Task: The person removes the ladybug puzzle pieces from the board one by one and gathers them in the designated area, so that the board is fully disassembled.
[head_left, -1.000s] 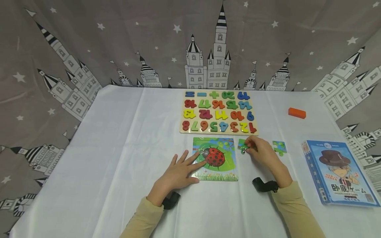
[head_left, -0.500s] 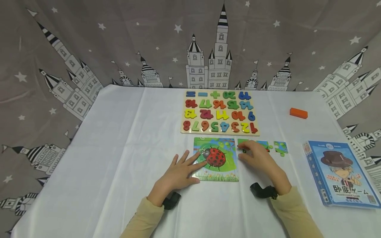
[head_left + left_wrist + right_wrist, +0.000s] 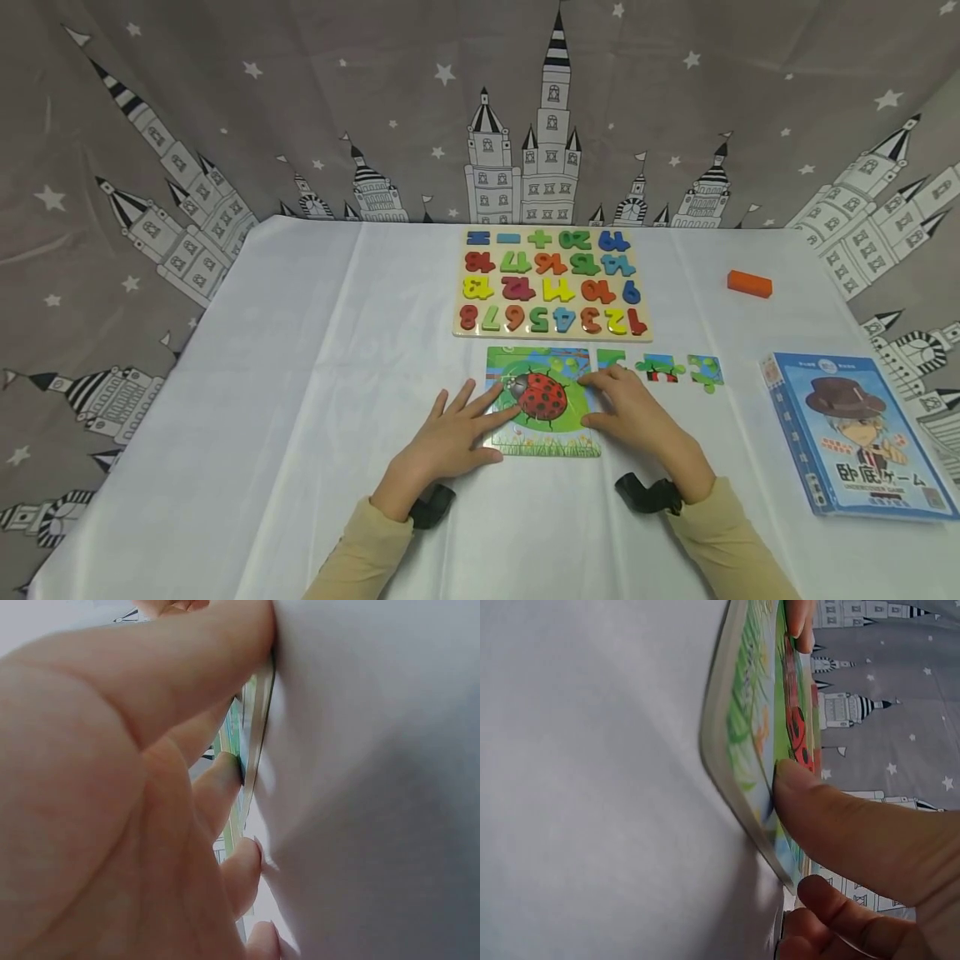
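Note:
A square ladybug jigsaw puzzle (image 3: 551,437) in a thin frame lies flat on the white-covered table. My left hand (image 3: 450,433) rests with spread fingers over its left edge, two fingertips reaching the ladybug's head. From the other side, my right hand (image 3: 637,417) touches the puzzle's right part, thumb and index finger apart. The right wrist view shows that thumb (image 3: 832,817) pressing on the picture, with the other fingers beside the board's edge. Loose jigsaw pieces lie to the right: a green one (image 3: 610,357) partly behind the hand, a red-and-blue one (image 3: 662,368) and a blue-green one (image 3: 705,371).
Behind the puzzle lies a wooden number board (image 3: 551,332) filled with coloured numerals. An orange block (image 3: 749,284) is at the back right. A blue game box (image 3: 862,433) lies at the right. A grey castle-print curtain (image 3: 300,100) hangs behind the table (image 3: 262,417).
My right hand has moved left from the loose pieces onto the puzzle's right side, uncovering the red-and-blue piece. My left hand has stayed in place.

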{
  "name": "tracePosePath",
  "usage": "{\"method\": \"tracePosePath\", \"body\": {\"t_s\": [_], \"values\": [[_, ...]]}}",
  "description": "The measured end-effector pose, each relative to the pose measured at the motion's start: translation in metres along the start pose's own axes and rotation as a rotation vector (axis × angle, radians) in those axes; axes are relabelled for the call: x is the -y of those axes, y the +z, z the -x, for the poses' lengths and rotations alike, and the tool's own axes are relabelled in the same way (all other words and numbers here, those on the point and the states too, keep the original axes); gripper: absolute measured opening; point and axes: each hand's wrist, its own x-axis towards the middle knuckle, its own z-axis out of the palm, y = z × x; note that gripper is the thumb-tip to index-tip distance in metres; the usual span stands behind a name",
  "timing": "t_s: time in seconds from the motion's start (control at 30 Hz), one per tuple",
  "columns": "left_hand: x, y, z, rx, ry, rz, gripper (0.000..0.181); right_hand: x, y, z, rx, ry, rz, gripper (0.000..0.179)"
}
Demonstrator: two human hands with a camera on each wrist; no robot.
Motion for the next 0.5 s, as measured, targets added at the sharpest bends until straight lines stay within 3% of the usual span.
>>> {"method": "tracePosePath", "body": {"t_s": [0.5], "values": [[0.0004,-0.0003,-0.0007,-0.007,0.005,0.005,0.06,0.0052,-0.0007,-0.0034,-0.001,0.099,-0.132,0.043]]}}
